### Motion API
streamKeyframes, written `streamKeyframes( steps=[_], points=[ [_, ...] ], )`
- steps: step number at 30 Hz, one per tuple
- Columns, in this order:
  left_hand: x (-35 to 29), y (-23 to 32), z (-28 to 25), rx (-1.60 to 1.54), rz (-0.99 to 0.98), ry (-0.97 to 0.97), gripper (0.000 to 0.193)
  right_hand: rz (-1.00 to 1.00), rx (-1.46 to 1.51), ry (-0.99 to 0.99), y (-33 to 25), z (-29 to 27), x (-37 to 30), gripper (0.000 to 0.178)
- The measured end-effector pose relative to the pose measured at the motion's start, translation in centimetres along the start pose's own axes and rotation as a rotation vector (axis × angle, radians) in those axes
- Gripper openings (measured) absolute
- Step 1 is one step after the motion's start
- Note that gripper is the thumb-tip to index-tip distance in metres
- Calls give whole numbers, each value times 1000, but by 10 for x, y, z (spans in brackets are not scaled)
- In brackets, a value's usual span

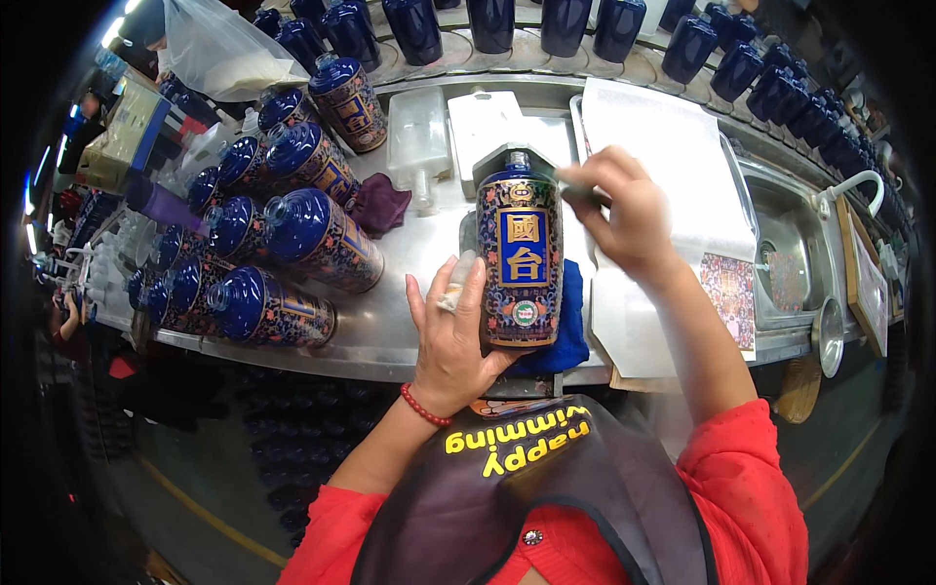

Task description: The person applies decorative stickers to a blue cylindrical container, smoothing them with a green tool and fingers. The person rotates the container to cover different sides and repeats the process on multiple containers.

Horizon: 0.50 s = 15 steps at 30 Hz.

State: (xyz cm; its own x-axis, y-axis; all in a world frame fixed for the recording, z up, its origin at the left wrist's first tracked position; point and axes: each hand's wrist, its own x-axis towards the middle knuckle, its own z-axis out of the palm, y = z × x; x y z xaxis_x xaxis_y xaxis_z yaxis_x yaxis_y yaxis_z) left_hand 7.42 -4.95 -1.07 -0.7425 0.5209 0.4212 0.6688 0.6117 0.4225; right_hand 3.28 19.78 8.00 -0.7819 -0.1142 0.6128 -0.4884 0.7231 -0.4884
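Note:
A dark blue bottle (522,263) with a floral wrap and gold lettering lies tilted in front of me, neck pointing away. My left hand (450,336) grips its lower left side, thumb at the base and fingers along the edge; one finger has white tape on it. My right hand (624,210) is closed around a small dark flat piece (585,195), just right of the bottle's shoulder. Motion blurs that piece, so its exact kind is unclear. A blue cloth (573,327) lies under and beside the bottle's lower right.
Several decorated bottles (322,239) stand at the left by a purple cloth (382,203). A clear plastic container (417,141) sits behind. White sheets (653,136) and a patterned decal (727,297) lie right, before a sink (814,255). Plain blue bottles (490,24) line the far conveyor.

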Motion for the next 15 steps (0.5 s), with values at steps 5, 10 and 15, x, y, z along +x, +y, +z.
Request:
streamKeyframes(
  steps=[5,10,15],
  points=[
    [-4,-11,12,-99,-18,-16,108,-272,378,-392,-5,-1,-38,25],
    [-2,-9,4,-70,3,-62,108,-355,-113,57,-1,9,-46,29],
    [4,10,0,8,10,-26,112,22,368,-220,-22,6,-52,23]
  ],
)
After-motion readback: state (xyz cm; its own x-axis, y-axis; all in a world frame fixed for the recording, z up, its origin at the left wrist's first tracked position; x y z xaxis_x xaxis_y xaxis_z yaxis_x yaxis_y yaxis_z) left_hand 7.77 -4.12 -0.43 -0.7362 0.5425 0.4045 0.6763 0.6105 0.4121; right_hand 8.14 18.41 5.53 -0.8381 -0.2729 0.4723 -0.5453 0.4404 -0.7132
